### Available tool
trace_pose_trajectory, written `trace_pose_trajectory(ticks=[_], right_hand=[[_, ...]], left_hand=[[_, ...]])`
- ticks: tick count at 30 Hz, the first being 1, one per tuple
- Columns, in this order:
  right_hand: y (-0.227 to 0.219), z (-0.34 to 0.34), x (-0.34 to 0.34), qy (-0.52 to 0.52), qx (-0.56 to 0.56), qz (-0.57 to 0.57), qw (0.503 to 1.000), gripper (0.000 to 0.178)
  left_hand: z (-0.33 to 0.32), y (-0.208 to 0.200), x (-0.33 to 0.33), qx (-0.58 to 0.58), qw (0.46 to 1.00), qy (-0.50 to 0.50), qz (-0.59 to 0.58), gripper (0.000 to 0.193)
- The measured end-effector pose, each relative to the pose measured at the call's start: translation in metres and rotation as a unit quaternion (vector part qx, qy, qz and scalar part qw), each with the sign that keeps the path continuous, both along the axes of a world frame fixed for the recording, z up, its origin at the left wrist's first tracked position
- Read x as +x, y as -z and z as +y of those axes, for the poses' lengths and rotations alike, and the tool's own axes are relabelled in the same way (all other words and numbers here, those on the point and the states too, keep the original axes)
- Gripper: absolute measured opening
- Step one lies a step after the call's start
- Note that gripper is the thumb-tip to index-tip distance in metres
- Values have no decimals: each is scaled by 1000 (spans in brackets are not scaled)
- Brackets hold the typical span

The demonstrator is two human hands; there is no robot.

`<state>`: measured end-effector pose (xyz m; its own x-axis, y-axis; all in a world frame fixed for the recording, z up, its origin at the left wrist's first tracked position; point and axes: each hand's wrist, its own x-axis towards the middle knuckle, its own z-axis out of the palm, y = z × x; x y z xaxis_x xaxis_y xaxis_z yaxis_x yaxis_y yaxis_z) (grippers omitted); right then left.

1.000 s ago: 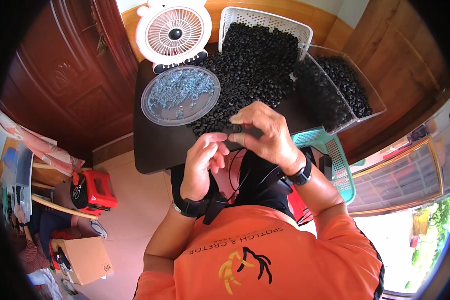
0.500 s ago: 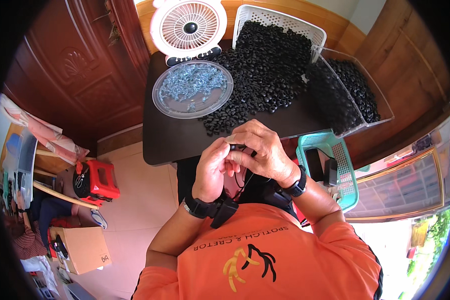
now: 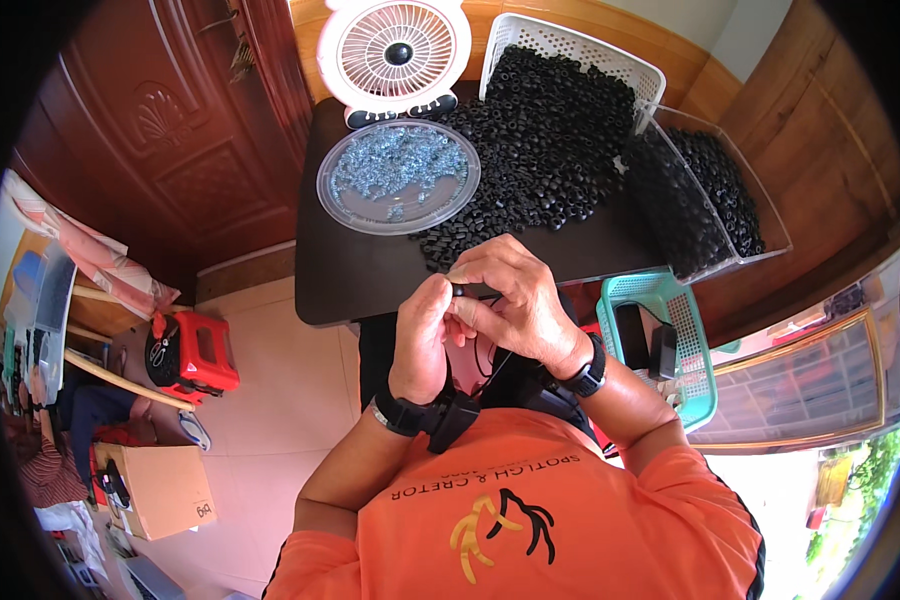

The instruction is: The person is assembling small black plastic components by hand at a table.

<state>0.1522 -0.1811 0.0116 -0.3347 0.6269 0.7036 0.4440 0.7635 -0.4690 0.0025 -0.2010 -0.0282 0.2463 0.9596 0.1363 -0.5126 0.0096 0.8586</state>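
Fingers (image 3: 490,268) of our right hand (image 3: 532,310) pinch a small black piece (image 3: 459,291) above the near edge of our dark table (image 3: 355,272); our left hand's (image 3: 420,338) fingertips meet its end, whether gripping we cannot tell. Black pieces (image 3: 550,130) heap from a white basket (image 3: 618,62) at the far edge; a fan (image 3: 398,54) fills the far left corner. Beyond the left edge stand a carved door (image 3: 200,130) and, on pink floor (image 3: 280,400), a red case (image 3: 210,350).

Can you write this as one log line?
left hand: fingertips at small black piece; right hand: pinching it; table: black heap, round tray, blue bits
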Motion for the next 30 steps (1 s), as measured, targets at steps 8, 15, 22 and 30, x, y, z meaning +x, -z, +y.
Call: trace_pose_trajectory(ticks=[8, 15, 22, 30], right_hand=[[0, 10, -15, -4, 24, -49, 999, 19], [-12, 84, -9, 34, -75, -105, 991, 12], [13, 161, -16, 124, -163, -267, 942, 21], [21, 171, -33, 158, -98, -353, 917, 18]], left_hand=[[7, 4, -20, -9, 1000, -8, -22, 30], [7, 9, -45, -28, 998, -48, -7, 26], [5, 7, -53, -23, 998, -59, 6, 23], [6, 5, -53, -30, 998, -33, 50, 25]])
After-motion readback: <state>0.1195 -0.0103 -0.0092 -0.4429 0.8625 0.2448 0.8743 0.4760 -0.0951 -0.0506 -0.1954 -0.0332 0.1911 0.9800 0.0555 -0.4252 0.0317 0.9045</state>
